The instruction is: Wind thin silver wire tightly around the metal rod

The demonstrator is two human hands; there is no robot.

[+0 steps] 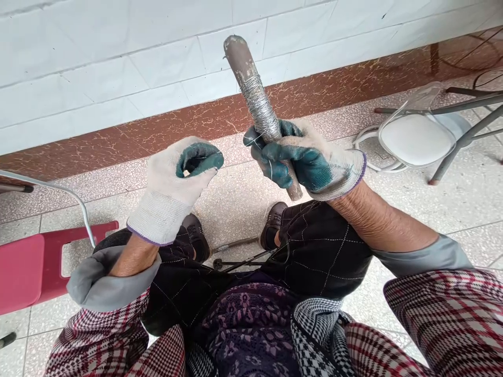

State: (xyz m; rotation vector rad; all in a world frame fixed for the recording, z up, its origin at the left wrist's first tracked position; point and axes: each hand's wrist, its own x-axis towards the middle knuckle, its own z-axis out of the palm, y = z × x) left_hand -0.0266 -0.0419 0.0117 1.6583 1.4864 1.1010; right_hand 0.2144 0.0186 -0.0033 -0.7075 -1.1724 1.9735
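My right hand (298, 154), in a white work glove with a green coated palm, is wrapped round the lower part of a brown rod (240, 57). Thin silver wire (259, 107) is wound in many turns about the rod's middle, and the rod tilts up and to the left. A loose strand hangs by the fingers. My left hand (183, 167), gloved alike, is held apart from the rod, thumb and fingertips pinched together. A fine bit of wire seems to show at its fingertips.
A white tiled wall (165, 68) with a brown skirting band (188, 123) stands ahead. A red chair (43, 262) is at left, a white-seated folding chair (416, 139) at right. Between my shoes lies another wire-wound rod (236, 243) on the speckled floor.
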